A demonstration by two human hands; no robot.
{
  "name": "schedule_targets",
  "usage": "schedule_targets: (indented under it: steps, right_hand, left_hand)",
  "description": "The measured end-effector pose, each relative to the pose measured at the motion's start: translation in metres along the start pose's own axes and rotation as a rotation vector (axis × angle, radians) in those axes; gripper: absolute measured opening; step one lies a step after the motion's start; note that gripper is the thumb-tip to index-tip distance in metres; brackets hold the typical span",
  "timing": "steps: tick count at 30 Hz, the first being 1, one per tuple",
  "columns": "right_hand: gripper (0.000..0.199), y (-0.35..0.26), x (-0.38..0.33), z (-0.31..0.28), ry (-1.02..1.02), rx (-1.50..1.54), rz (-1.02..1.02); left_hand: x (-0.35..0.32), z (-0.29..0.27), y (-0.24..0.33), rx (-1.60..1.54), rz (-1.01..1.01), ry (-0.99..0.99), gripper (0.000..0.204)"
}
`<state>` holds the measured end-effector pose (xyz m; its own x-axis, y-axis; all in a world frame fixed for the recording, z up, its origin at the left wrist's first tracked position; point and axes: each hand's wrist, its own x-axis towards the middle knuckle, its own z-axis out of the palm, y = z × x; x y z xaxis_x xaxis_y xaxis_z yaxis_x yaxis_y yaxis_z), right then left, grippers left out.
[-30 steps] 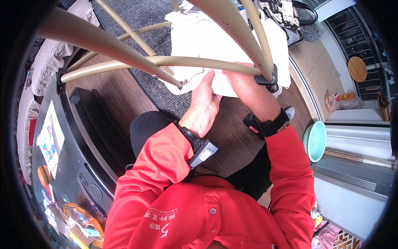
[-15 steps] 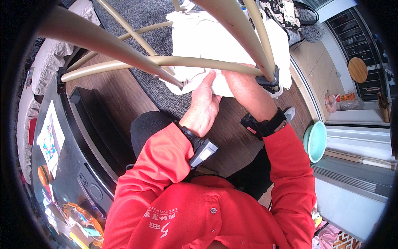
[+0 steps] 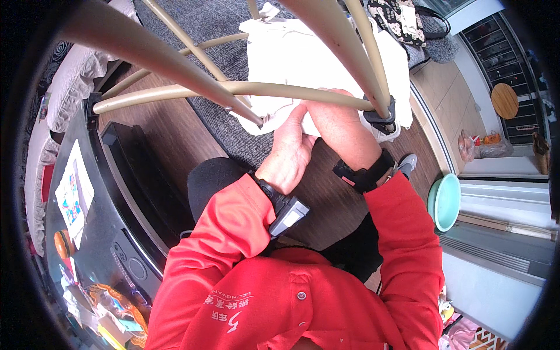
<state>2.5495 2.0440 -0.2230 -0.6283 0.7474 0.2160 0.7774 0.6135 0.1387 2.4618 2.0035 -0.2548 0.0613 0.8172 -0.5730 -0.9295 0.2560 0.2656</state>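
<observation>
My left hand [image 3: 290, 153] and my right hand [image 3: 335, 123] are pressed side by side just under a beige rounded rung [image 3: 245, 89] of a chair-like frame. Both reach into a white cloth [image 3: 303, 52] that lies spread on a grey rug [image 3: 233, 137]. My left thumb points up along the cloth's lower edge and its fingers curl into the fabric. The rung hides the fingers of my right hand. A dark band with a small device [image 3: 287, 213] sits on my left wrist, and a black watch strap [image 3: 364, 173] on my right. Both sleeves are red.
Beige frame legs [image 3: 367, 52] cross the top of the view, one ending in a black foot [image 3: 382, 119]. A dark glossy cabinet [image 3: 99, 233] stands at my left, with a brown wooden floor [image 3: 169, 134] between. A teal bowl [image 3: 446, 201] lies on the right, beside a sliding-door track.
</observation>
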Motion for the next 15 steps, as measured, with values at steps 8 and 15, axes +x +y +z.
schedule_targets:
  steps: [8, 15]
  right_hand:
    - [0.008, -0.008, -0.003, -0.017, 0.057, -0.114, 0.022]
    - [0.02, -0.015, -0.037, -0.046, 0.259, 0.085, 0.036]
  left_hand:
    - [0.004, 0.0, 0.0, -0.049, -0.045, -0.075, 0.039]
    - [0.004, 0.0, 0.003, -0.011, -0.074, -0.083, 0.039]
